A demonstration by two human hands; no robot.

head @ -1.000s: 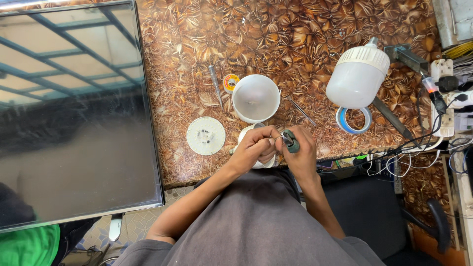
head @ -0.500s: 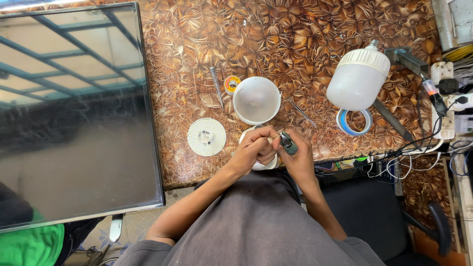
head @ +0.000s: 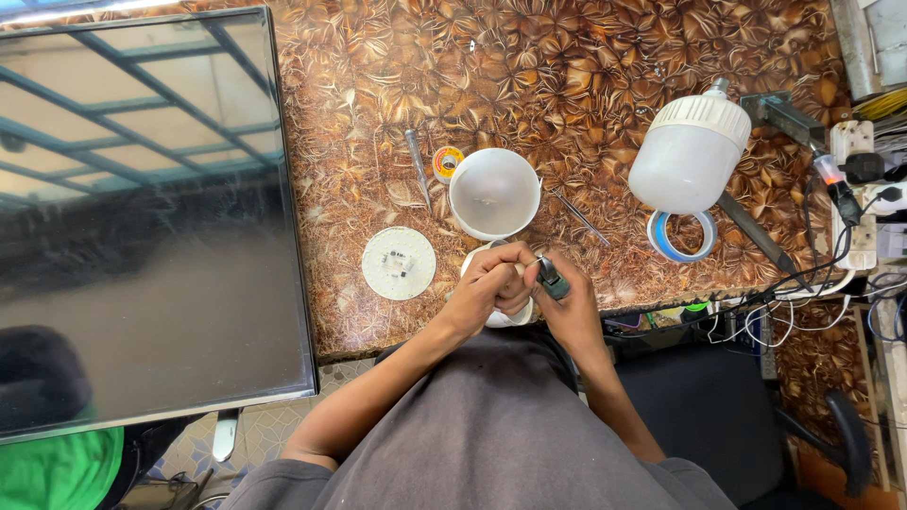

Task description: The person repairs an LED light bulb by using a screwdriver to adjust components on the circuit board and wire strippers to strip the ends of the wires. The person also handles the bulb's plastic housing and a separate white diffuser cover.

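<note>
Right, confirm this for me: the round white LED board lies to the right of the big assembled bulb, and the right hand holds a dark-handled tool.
Not quite. In the head view the round white LED board lies to the left of the big assembled bulb. The right hand does hold a dark-handled tool.

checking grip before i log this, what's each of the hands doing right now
Left hand: closed on a white lamp part, holding it at the table edge.
Right hand: closed on a small dark-handled tool, tip at the part.

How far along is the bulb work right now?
Already apart: white dome and round LED board lie loose on the table. In hand: left hand steadies the white bulb base, right hand holds a dark-handled tool. Left: dome and board still off.
</note>
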